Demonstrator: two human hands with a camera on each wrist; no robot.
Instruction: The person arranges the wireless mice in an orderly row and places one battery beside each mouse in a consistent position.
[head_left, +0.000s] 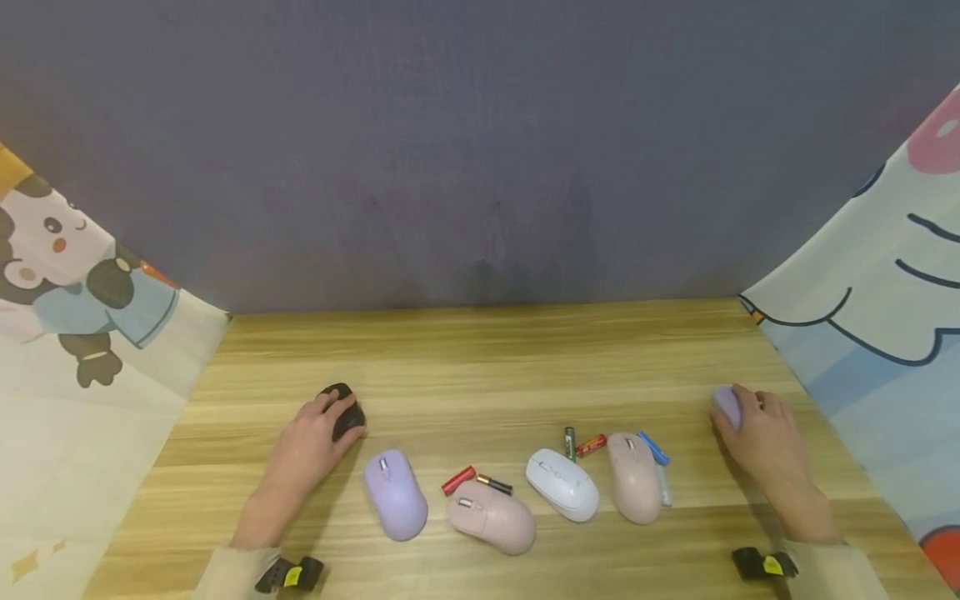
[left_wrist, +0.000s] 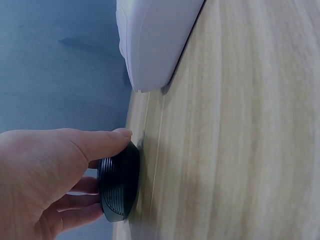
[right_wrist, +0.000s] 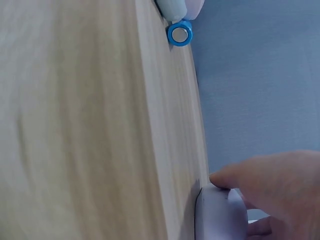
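At the left of the table my left hand (head_left: 309, 439) grips a black computer mouse (head_left: 347, 414). In the left wrist view the thumb lies on one side of that black mouse (left_wrist: 119, 182) and the fingers on the other. Far to the right, my right hand (head_left: 767, 437) holds a light purple mouse (head_left: 727, 407) from above. The right wrist view has the thumb along the side of this purple mouse (right_wrist: 220, 215), with part of the mouse cut off by the frame. Nearest to the left hand lies another purple mouse (head_left: 396, 495).
Between the hands lie a pink mouse (head_left: 492, 517), a white mouse (head_left: 562, 485) and a second pink mouse (head_left: 634, 479). Around them are batteries: red (head_left: 458, 480), black and gold (head_left: 495, 484), green (head_left: 570, 443), another red (head_left: 592, 445), blue (head_left: 655, 448) and pale grey (head_left: 664, 487). A grey panel (head_left: 480, 167) stands behind.
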